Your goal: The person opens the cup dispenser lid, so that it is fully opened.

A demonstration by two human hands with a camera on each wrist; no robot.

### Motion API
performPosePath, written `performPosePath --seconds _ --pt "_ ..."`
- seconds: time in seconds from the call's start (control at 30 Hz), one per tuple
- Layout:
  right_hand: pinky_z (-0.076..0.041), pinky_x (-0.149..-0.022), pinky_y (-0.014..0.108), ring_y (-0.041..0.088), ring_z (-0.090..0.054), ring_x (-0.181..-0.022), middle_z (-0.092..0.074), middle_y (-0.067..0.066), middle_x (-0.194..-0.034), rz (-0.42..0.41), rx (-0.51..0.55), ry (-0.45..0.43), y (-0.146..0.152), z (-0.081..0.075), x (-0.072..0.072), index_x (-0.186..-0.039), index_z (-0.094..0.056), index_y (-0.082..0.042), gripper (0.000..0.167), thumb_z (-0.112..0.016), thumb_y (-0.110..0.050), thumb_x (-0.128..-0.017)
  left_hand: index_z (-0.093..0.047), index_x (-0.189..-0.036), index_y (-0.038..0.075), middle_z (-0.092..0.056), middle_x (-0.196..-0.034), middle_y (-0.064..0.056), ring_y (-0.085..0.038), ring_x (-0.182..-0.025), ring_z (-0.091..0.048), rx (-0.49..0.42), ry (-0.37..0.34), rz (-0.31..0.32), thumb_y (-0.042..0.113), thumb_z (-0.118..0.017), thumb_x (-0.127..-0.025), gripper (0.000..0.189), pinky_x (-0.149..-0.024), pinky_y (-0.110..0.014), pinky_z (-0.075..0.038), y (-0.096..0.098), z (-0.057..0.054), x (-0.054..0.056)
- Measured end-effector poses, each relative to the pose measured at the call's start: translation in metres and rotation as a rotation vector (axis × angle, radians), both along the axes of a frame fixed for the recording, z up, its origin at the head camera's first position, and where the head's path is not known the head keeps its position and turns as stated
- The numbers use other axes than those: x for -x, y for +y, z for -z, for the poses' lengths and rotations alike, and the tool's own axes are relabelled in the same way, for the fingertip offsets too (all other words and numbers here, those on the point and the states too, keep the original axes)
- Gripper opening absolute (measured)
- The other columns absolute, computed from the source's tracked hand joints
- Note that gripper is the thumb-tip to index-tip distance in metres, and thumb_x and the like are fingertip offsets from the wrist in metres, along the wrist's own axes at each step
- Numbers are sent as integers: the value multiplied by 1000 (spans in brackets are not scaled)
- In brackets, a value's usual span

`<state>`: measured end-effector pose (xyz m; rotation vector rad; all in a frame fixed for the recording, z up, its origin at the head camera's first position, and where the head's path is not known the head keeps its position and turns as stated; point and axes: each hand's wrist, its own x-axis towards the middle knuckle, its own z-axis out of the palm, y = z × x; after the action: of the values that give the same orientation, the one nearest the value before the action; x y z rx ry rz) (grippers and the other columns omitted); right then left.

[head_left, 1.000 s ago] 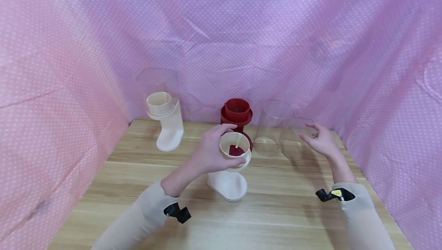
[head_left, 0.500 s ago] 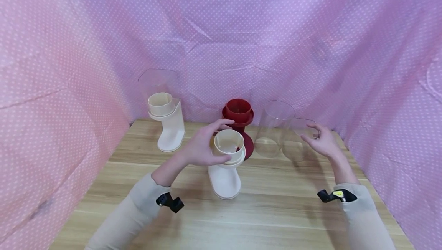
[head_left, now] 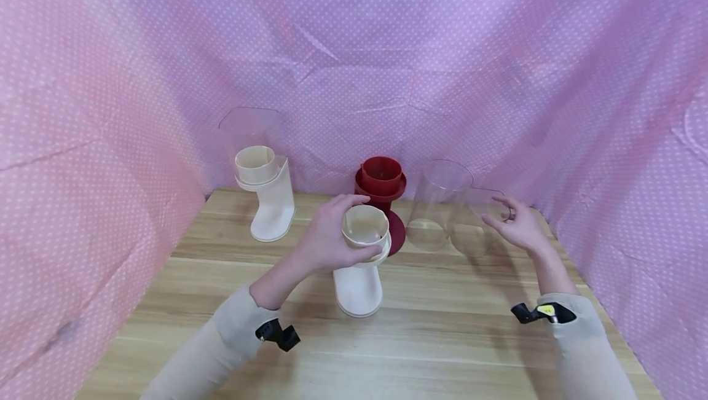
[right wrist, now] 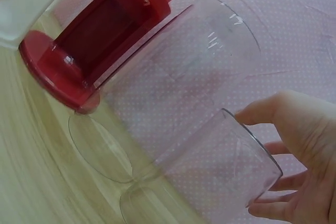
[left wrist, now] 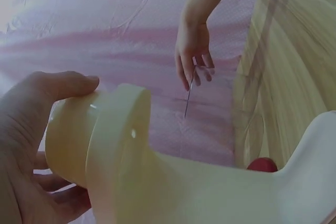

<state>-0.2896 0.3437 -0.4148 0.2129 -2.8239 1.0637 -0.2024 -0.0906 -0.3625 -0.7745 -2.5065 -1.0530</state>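
The cream ring top of the near white stand (head_left: 359, 265), set mid-tabletop (head_left: 442, 338), is clasped by the left hand (head_left: 326, 240). A clear cup (head_left: 480, 222) near the back right edge is touched by the right hand (head_left: 517, 225); its fingers seem only loosely curved, not closed.

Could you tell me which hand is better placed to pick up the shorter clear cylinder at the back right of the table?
Right. The right hand already touches the shorter clear cylinder, while the left hand grips the cream stand.
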Motion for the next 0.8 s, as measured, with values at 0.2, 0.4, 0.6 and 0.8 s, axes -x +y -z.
performPosePath --seconds 0.2,0.4,0.6,0.8 --pt "-46 -72 10 44 -64 -123 -56 34 -149 29 32 -24 6 2 -2 -161 -44 -5 78 -73 -43 -99 -59 -145 5 -68 -143 -10 -26 -133 -65 4 -27 52 34 -96 -71 88 -114 -44 -53 -8 -4 2" --pt "-45 -77 3 57 -59 -132 -45 36 -158 -3 94 -17 12 10 2 -161 -43 -4 75 -74 -37 -100 -60 -145 5 -68 -139 -11 -28 -129 -65 30 -17 23 42 -94 -70 89 -111 -48 -55 -12 -1 -1" --pt "-48 -76 3 55 -61 -127 -45 36 -158 -9 121 19 10 15 5 -158 -45 0 70 -73 -30 -101 -68 -134 6 -73 -126 -7 -25 -116 -70 -39 -38 -56 41 -100 -65 84 -101 -44 -59 -9 1 1" --pt "-46 -76 3 54 -57 -131 -43 35 -161 -7 140 -14 8 13 7 -160 -39 3 73 -71 -28 -102 -75 -124 8 -77 -118 -6 -22 -108 -72 -102 -36 -78 38 -101 -62 74 -92 -41 -61 -21 -3 15"
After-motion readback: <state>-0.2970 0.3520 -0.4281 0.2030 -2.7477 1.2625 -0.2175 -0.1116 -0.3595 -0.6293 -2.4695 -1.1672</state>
